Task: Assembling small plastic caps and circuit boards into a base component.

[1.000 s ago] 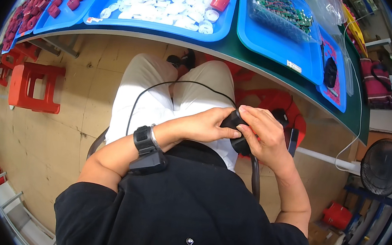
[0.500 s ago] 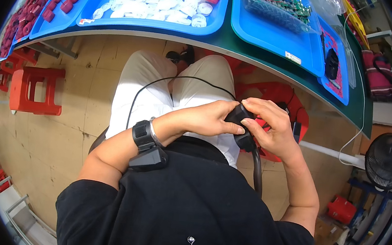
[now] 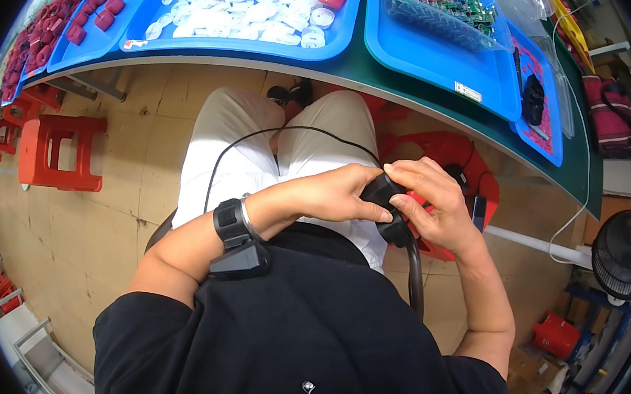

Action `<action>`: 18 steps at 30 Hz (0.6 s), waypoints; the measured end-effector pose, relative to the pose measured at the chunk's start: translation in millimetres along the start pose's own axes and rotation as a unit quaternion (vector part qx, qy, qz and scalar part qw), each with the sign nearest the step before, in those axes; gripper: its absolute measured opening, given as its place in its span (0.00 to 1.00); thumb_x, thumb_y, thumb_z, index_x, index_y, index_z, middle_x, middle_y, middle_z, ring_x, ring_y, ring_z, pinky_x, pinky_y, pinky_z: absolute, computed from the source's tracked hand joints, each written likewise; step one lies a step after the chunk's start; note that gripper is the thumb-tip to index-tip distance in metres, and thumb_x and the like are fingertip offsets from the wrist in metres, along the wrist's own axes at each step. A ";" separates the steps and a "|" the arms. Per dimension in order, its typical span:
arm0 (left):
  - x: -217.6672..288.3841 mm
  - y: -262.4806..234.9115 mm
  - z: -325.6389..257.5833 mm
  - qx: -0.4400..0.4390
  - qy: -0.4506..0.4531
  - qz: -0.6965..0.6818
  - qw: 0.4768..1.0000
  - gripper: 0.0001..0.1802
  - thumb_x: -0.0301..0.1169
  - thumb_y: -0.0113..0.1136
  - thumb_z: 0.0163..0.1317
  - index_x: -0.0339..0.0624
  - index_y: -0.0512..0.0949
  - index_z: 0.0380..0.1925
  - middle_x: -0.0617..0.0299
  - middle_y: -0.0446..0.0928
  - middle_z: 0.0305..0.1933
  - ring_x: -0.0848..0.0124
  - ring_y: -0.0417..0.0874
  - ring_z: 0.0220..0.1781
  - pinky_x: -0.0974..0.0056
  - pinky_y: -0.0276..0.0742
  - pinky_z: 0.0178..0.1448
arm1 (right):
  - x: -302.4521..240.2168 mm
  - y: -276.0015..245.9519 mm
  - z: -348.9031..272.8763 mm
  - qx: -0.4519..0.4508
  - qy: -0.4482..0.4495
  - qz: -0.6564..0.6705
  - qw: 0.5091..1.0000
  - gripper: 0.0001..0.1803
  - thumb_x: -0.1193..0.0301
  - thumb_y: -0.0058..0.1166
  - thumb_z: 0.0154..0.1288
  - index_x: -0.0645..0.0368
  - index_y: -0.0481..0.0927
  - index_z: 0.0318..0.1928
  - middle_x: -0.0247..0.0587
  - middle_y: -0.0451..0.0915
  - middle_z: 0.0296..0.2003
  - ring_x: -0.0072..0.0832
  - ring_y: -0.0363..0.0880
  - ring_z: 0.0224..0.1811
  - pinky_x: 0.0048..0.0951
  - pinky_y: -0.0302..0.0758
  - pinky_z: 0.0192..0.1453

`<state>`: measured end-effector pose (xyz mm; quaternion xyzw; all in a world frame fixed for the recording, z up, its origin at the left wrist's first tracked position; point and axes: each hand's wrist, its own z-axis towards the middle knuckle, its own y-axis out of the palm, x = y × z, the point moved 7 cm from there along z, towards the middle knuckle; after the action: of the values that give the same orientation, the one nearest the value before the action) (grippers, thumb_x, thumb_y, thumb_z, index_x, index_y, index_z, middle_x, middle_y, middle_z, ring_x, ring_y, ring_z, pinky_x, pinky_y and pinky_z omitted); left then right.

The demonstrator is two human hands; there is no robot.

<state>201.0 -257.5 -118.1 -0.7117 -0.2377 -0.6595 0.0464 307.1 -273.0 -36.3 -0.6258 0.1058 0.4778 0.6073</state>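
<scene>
Over the right side of my lap, both hands hold a small black boxy device [image 3: 381,191]. My left hand [image 3: 339,192] grips it from the left, thumb lying across its near part. On the other side, my right hand [image 3: 433,199] has its fingertips and thumb pressed on it. Fingers hide much of the device, so its exact kind is unclear. A thin black cable [image 3: 261,132] loops over my white trousers and runs up to the device. Round my left wrist is a black strap [image 3: 231,223] with a black module [image 3: 241,260], beside a silver bangle.
Ahead, a green-topped table [image 3: 349,63] carries blue trays [image 3: 231,50] with white round parts and red caps. A clear box [image 3: 439,19] of circuit boards sits in another tray. Red stools [image 3: 61,151] stand left; a black fan [image 3: 621,254] is at right. A chair arm [image 3: 415,282] is beside me.
Both hands keep their hold on the black device, with only slight shifts of the fingers. The whole view has moved a little.
</scene>
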 end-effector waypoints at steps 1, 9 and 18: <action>2.9 -0.9 0.7 0.007 0.003 0.029 1.000 0.21 0.28 0.66 0.60 0.33 0.73 0.52 0.62 0.79 0.42 0.76 0.77 0.45 0.68 0.74 0.50 | -1.7 -1.0 0.2 0.001 -0.014 -0.024 1.000 0.18 0.75 0.62 0.57 0.66 0.80 0.49 0.49 0.80 0.44 0.42 0.77 0.41 0.34 0.75 0.47; 55.5 1.2 13.4 -0.006 0.059 0.011 0.998 0.21 0.31 0.65 0.62 0.35 0.72 0.52 0.64 0.77 0.45 0.78 0.75 0.49 0.67 0.72 0.53 | -33.9 -31.9 7.5 0.119 -0.005 -0.068 0.991 0.20 0.74 0.61 0.59 0.65 0.77 0.52 0.52 0.78 0.48 0.45 0.79 0.47 0.38 0.76 0.52; 97.0 12.0 34.5 -0.014 0.109 0.014 0.994 0.21 0.26 0.64 0.61 0.30 0.72 0.52 0.61 0.79 0.43 0.76 0.77 0.45 0.69 0.75 0.50 | -50.9 -78.6 18.3 0.127 -0.030 -0.137 0.982 0.17 0.79 0.62 0.54 0.67 0.81 0.46 0.51 0.82 0.41 0.43 0.81 0.42 0.35 0.77 0.46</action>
<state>239.1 -228.1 -26.3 -0.6395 -0.2118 -0.7356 0.0710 328.0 -261.2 56.1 -0.5370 0.0604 0.3913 0.7449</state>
